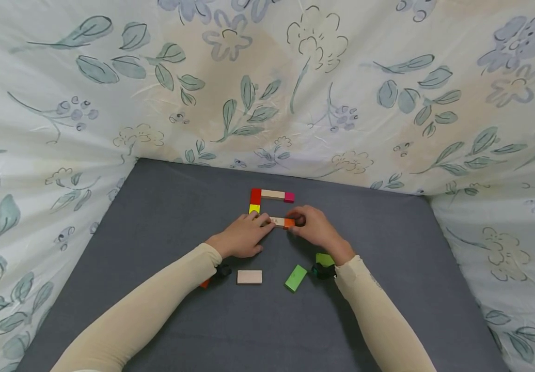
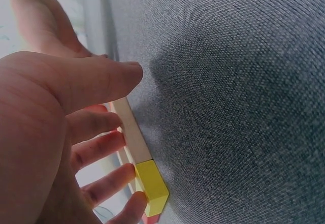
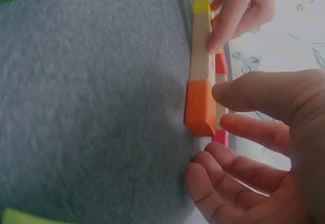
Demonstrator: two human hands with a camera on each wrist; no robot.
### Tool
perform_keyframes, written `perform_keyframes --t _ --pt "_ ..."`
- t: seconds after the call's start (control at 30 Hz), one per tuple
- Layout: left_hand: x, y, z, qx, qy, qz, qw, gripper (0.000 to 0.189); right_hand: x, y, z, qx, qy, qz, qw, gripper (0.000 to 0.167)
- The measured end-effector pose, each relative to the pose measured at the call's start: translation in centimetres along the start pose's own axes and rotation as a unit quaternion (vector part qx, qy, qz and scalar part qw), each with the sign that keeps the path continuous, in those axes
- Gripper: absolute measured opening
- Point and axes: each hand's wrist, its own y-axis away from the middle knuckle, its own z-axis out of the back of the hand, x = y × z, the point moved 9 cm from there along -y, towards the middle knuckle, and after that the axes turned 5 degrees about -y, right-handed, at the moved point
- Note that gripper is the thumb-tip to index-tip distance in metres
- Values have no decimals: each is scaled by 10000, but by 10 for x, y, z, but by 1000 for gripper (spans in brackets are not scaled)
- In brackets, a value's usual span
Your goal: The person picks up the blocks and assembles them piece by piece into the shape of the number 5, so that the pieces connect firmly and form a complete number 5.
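Note:
A row of wooden blocks lies on the dark table: a yellow block (image 2: 151, 186) at its left end, a plain wood block (image 3: 201, 51) in the middle, and an orange block (image 3: 199, 107) at the right end. My left hand (image 1: 244, 236) spreads its fingers over the left part of the row, fingertips on the yellow and plain blocks, thumb held away. The thumb of my right hand (image 1: 315, 227) touches the orange block's upper edge, and its other fingers are loosely bent beside it. Behind lie a red block (image 1: 255, 196), another plain block (image 1: 272, 195) and a pink block (image 1: 289, 197).
Nearer to me, a pale block (image 1: 249, 277) and a green block (image 1: 296, 278) lie on the dark table (image 1: 193, 325). Another green block (image 1: 325, 259) is partly behind my right wrist, and an orange-red block (image 1: 204, 283) shows beside my left sleeve. Floral cloth (image 1: 267, 103) surrounds the table.

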Motion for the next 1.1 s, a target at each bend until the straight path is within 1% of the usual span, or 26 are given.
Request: perform_keyframes --t 0.23,0.43,0.57,0.8,0.97,1.1 --pt "0 0 1 23 45 15 10000 68 -2 8 12 -142 -16 75 9999 45" --pt "1 0 -1 96 2 19 10000 68 -1 20 22 -200 113 64 9997 51" --pt "1 0 0 95 -30 27 9999 69 3 30 30 -209 157 110 9996 51" --pt "0 0 2 54 45 -14 10000 68 6 45 44 -300 207 98 9993 50" --pt "1 0 1 85 4 16 10000 68 4 56 52 -390 178 44 9991 49" --pt "0 -1 2 115 7 36 9999 69 0 65 57 -538 203 13 9983 48"
